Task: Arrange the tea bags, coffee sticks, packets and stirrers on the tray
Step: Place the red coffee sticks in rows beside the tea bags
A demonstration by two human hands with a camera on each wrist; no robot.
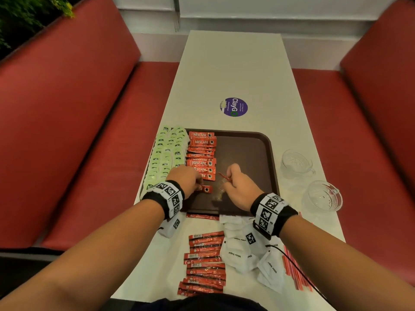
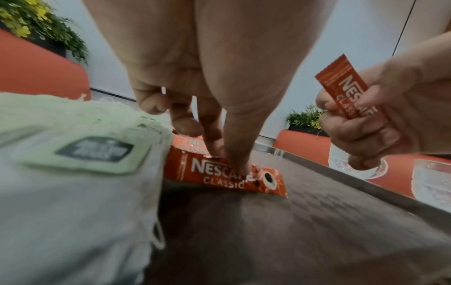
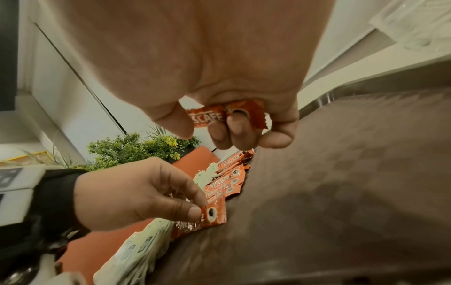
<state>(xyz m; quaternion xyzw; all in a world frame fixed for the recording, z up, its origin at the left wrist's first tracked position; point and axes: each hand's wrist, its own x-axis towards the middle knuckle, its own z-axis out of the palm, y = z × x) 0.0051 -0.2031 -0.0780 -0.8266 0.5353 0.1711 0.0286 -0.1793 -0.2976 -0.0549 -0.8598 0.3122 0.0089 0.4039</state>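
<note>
**Coffee sticks being laid in a column on the tray**

The left hand is pressing a Nescafé Classic coffee stick flat onto the brown tray; its grip is narrow, thumb and forefinger pinching the stick at the near end of the column of coffee sticks. That column is lying along the tray's left part, just beside the rows of green tea bags, which are covering the tray's left edge.

The right hand is hovering over the middle of the tray, its grip curled round a second coffee stick, held clear of the tray surface.

On the white counter, nearer the person than the tray, a loose pile of coffee sticks is lying face down beside white sugar packets. Red stirrers are lying along the counter's right edge. Two glass cups are standing to the right of the tray.
</note>
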